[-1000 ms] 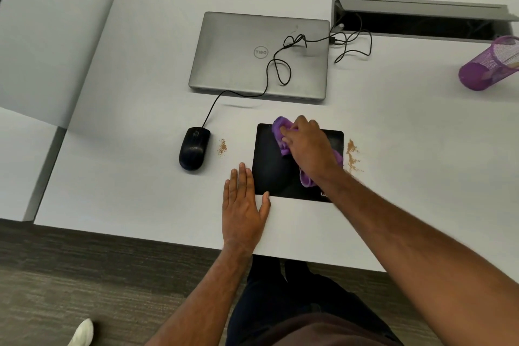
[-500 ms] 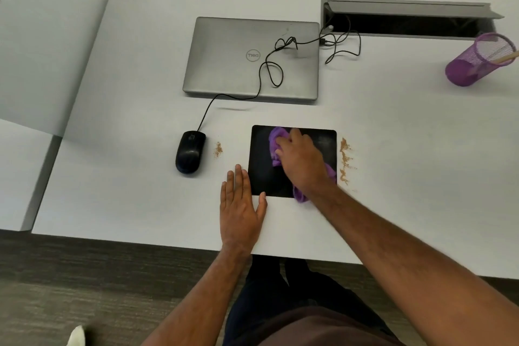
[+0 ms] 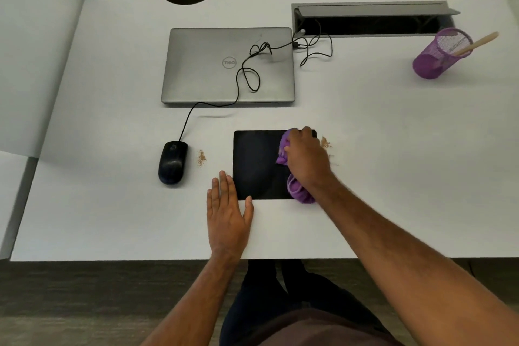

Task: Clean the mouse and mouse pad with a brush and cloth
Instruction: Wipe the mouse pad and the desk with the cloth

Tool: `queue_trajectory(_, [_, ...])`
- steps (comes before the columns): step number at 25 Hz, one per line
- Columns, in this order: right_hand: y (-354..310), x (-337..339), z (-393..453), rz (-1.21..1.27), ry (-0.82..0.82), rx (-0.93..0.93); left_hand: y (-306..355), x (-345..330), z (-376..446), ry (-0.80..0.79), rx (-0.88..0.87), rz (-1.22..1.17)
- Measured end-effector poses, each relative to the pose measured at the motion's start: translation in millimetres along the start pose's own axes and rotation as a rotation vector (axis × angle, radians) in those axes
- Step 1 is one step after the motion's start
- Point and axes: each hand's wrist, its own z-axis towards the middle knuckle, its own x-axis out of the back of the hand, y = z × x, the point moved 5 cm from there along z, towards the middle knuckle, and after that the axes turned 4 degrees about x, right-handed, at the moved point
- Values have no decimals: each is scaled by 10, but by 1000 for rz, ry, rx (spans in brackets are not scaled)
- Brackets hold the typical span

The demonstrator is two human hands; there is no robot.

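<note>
While right hand (image 3: 307,161) grips the cloth (image 3: 299,191) on it, mouse pad (image 3: 258,166) long axis left-right.

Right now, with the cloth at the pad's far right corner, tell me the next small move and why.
Probably sweep the purple cloth back leftward across the mouse pad. The right hand presses it at the far right corner, leaving the pad's left part uncovered, while the left hand lies flat at the near left corner. Avoid the brown crumbs just beyond the right edge.
</note>
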Motion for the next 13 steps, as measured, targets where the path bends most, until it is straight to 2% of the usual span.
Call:
queue_trajectory(3, [-320,-274,-315,-86,-136,146,-8,-7,4,-12,0,6])
queue_trajectory(5, [-186,-222,-293,-64,-107,115,-10,-5,8,-4,2,2])
queue_trajectory(10, [379,153,-46,-4,-4,-96,-6,-5,10,0,5,-4])
queue_trajectory(13, [115,111,-115,27,9,-10,-7,-4,0,-7,3,-1])
